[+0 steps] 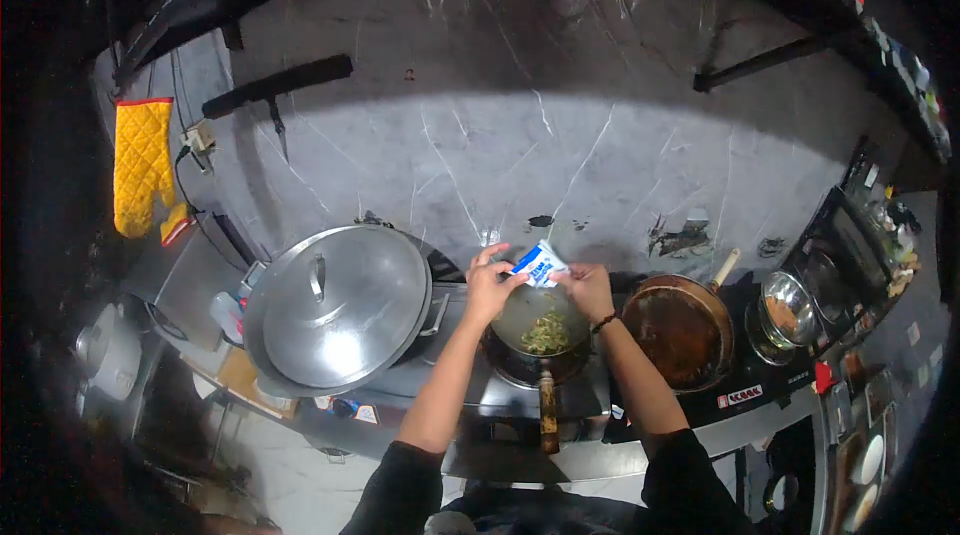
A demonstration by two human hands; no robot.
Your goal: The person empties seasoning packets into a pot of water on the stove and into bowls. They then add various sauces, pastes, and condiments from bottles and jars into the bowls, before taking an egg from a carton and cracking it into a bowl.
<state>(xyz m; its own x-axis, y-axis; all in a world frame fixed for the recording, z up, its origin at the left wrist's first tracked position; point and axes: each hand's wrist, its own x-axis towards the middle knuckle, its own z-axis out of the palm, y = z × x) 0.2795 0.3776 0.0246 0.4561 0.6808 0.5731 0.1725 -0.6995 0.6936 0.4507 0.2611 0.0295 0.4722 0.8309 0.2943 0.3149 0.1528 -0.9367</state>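
A small white and blue packet [541, 265] is held up between my two hands, above the far side of a wok. My left hand [492, 280] pinches its left edge with thumb and finger, the other fingers raised. On the packet's right edge, my right hand [588, 287] is closed with a pinch. Below them the wok [515, 307] rests on a burner, its worn handle [548, 415] pointing toward me. Chopped green and yellowish food [546, 333] lies in the wok. Whether the packet is torn, I cannot tell.
A large lidded pot [340, 305] stands on the left. To the right are a browned frying pan [678, 333] and a metal bowl [789, 307] with orange-brown food. A yellow oven mitt [143, 165] hangs at the left wall. Dark shelf brackets [775, 60] jut out above.
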